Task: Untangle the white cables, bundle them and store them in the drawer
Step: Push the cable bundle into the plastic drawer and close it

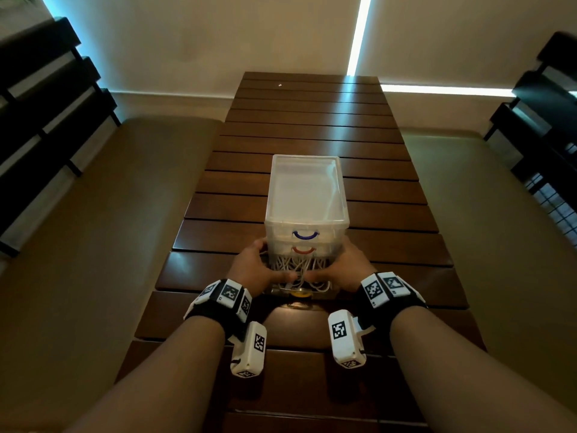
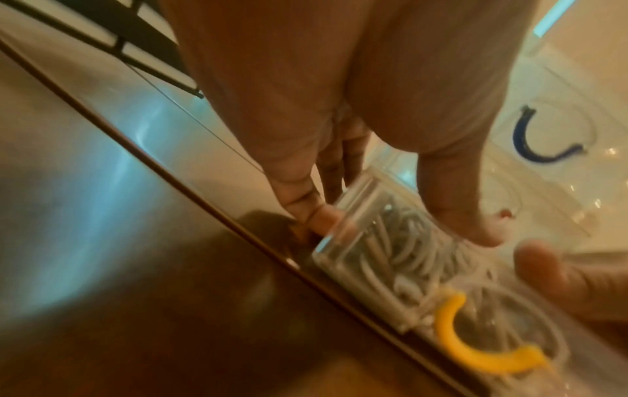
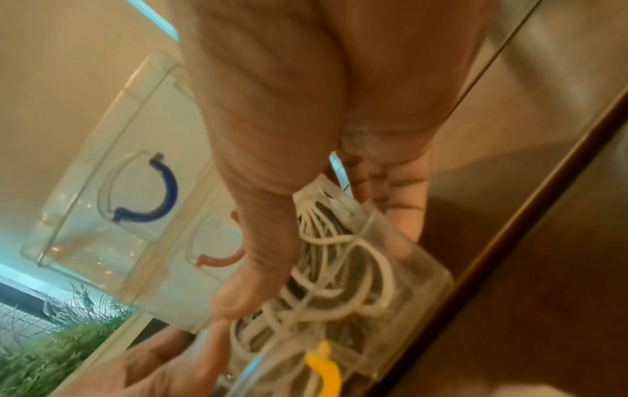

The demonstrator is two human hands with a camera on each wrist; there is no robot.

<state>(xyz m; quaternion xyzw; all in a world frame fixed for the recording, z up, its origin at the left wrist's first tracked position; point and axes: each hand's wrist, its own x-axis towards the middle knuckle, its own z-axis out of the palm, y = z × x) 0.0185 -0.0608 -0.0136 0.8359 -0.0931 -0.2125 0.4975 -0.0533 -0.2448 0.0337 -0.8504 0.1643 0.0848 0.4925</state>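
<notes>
A clear plastic drawer unit [image 1: 307, 195] stands on the slatted wooden table [image 1: 312, 120]. Its bottom drawer [image 3: 418, 271], the one with the yellow handle [image 1: 301, 294], is pulled out towards me. White cables [image 1: 290, 265] lie looped inside it. My left hand [image 1: 259, 265] clasps the drawer's left side, and my right hand [image 1: 343, 267] clasps the right side. Fingers lie along the outer walls. Both thumbs reach over the rim and press on the cables [image 3: 339, 268]. In the left wrist view the left thumb [image 2: 458, 209] rests on the cables [image 2: 404, 252].
The upper drawers, with a blue handle [image 1: 305, 235] and a red handle [image 1: 303, 250], are pushed in. Beige bench cushions [image 1: 109, 214] run along both sides of the table. Dark slatted backrests [image 1: 46, 104] stand at the far left and right.
</notes>
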